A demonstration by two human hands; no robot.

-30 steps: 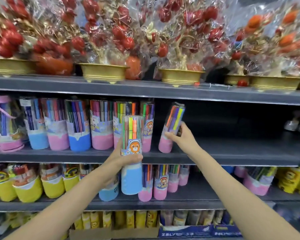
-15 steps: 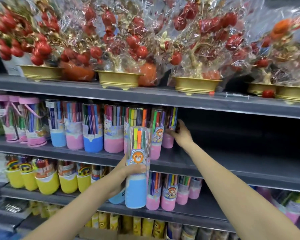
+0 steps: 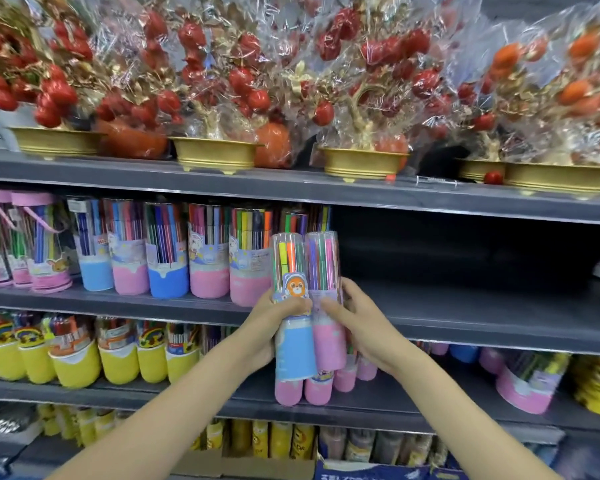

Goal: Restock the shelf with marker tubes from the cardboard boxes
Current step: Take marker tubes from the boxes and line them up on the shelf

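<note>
The left hand [image 3: 264, 327] is wrapped round the middle of a blue tube [image 3: 293, 306], thumb across its label with the orange cartoon animal, and the right hand [image 3: 357, 320] curls round a pink tube [image 3: 326, 299], its thumb lying on the front. Both tubes stand upright and pressed side by side, touching along their length, held in the air in front of the edge of the middle shelf [image 3: 465, 306], not resting on it. Coloured markers show through the clear upper halves. Just behind and to the left, a row of tubes [image 3: 187, 258] with blue and pink bases stands on that shelf, the nearest pink one just beside the left hand; the stretch of shelf to the right of the hands is dark and bare. Below, the lower shelf [image 3: 153, 393] carries yellow tubs [image 3: 77, 362] on the left and small pink tubes [image 3: 302, 391] right under the held pair. Above, wrapped fruit trees [image 3: 243, 81] in gold pots line the top shelf [image 3: 291, 188].
</note>
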